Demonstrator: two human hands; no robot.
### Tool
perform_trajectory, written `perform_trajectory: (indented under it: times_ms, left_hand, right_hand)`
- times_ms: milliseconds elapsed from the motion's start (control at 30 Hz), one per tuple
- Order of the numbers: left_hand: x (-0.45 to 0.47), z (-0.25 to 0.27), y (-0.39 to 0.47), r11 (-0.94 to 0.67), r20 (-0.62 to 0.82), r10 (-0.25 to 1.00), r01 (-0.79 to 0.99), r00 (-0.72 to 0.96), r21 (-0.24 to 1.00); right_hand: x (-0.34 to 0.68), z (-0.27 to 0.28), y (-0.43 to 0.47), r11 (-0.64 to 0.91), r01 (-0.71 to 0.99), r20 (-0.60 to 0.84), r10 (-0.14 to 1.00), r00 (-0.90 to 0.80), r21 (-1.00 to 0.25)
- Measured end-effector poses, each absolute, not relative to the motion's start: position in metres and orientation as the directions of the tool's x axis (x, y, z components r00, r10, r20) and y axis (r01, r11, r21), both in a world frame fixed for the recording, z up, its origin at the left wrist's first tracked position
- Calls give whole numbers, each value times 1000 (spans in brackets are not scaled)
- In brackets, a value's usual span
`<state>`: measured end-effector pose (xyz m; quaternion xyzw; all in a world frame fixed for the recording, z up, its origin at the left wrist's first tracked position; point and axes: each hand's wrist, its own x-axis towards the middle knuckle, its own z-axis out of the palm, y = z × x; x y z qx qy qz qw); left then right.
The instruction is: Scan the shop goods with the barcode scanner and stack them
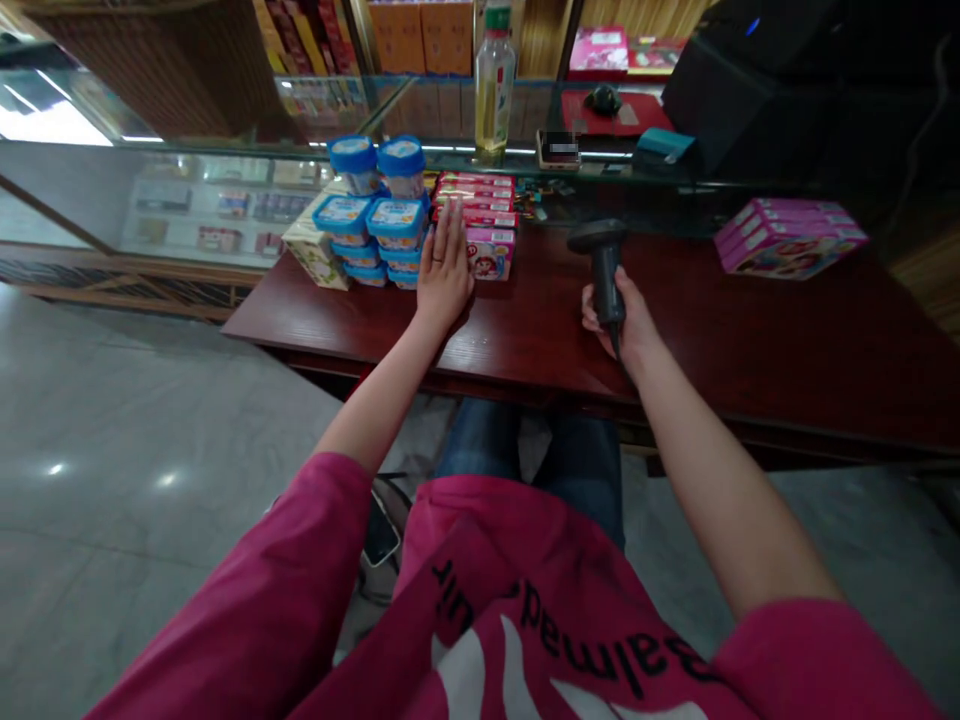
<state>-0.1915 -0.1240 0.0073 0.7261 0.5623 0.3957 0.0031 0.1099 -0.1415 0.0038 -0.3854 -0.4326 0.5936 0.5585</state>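
My right hand (624, 322) is wrapped round the handle of a dark barcode scanner (604, 262), held up over the reddish-brown counter (551, 330). Its cord hangs down past my wrist. My left hand (446, 265) lies with fingers stretched out against a stack of pink and red boxes (492, 254), covering part of them. Just left of that hand stand stacked plastic tubs with blue lids (396, 222), in several layers. Beside the tubs, at the far left, is a pale green carton (316, 245).
Pink-purple boxes (793, 238) sit at the counter's right. On the glass shelf behind stand a bottle of yellow liquid (493, 95), a phone (558, 149) and a teal item (664, 145). A wicker basket (169, 65) is at upper left, a black machine (739, 95) at upper right.
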Motion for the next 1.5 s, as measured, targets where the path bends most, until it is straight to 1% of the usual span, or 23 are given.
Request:
perform_trajectory:
  times_ms: [100, 233, 467, 600, 733, 933, 1100, 1200, 1300, 1367, 1500]
  left_hand:
    - [-193, 9, -126, -402, 572, 815, 805, 97, 436]
    - [-192, 12, -129, -448, 585, 794, 808, 164, 381]
    - [-195, 12, -129, -506, 532, 781, 831, 326, 233]
    - [-178, 9, -128, -548, 547, 748, 814, 376, 190]
    - [-139, 6, -117, -604, 594, 704, 769, 390, 211]
    - [-83, 6, -75, -579, 612, 724, 764, 318, 286]
    - [-60, 4, -42, -481, 575, 789, 799, 214, 362]
    - [-57, 1, -29, -449, 564, 805, 810, 183, 378]
    - [-58, 0, -23, -432, 553, 816, 811, 165, 395]
    - [-59, 1, -23, -419, 538, 827, 818, 165, 394]
    - [-58, 3, -24, -415, 540, 822, 839, 181, 351]
  right_hand:
    - [110, 2, -140, 14, -311, 41, 996, -80, -950]
    - [110, 1, -141, 65, -353, 103, 991, -90, -933]
    - [112, 6, -146, 54, -383, 85, 994, -65, -922]
    - [123, 6, -145, 48, -374, 63, 998, -27, -926]
    - [145, 2, -136, 69, -408, 65, 998, 23, -911]
    - [172, 3, -135, 110, -453, 74, 993, 97, -885]
    - [174, 7, -143, 96, -470, 83, 995, 48, -877]
    - [173, 7, -144, 74, -485, 86, 996, -1, -872]
    - [172, 5, -143, 68, -488, 87, 996, -16, -870]
    - [172, 5, -142, 67, -482, 88, 996, -21, -874]
    - [171, 5, -142, 72, -466, 94, 995, -24, -882]
